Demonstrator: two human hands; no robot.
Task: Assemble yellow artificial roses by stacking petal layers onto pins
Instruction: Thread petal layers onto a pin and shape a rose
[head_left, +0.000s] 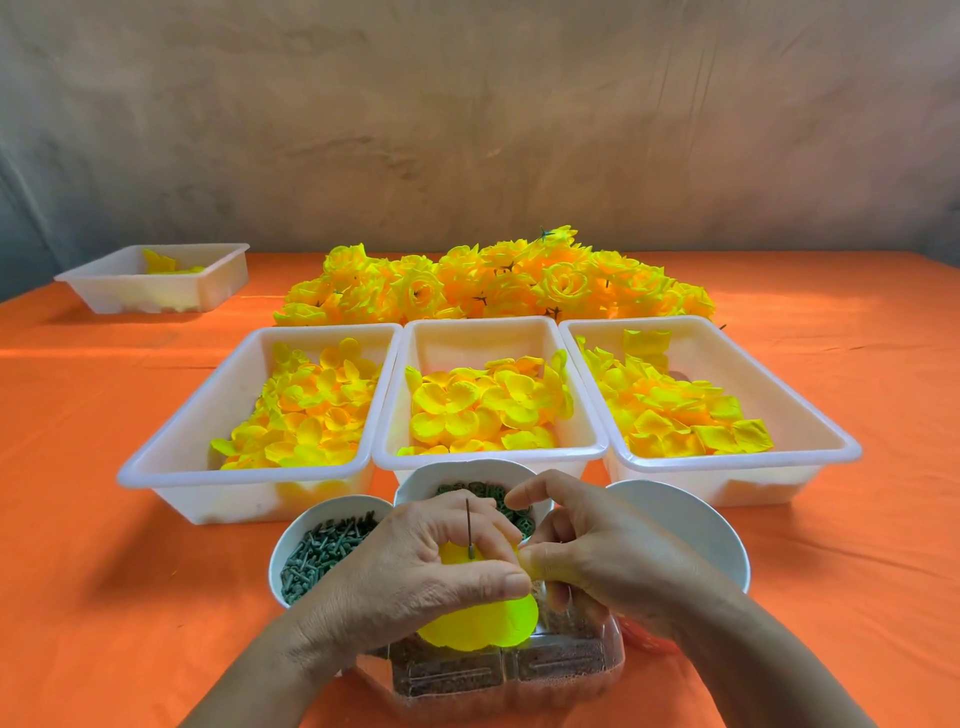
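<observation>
Orange cloth (104, 597) covers the table. Nearest, over a clear plastic container (561, 670), both hands pinch a yellow petal layer (483, 623) threaded on an upright pin (469, 527). The left hand (415, 577) grips its middle, and the right hand (597, 551) grips its right edge. Beyond sit a bowl of green stem pieces (275, 556), three petal trays (483, 343), then finished roses (498, 283).

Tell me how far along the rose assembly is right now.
Done: a big pile of finished roses lies behind the trays. In hand: the left hand and right hand pinch one yellow petal layer at the upright pin. Left: this rose likely needs more layers, and the three trays hold many loose petals.
</observation>
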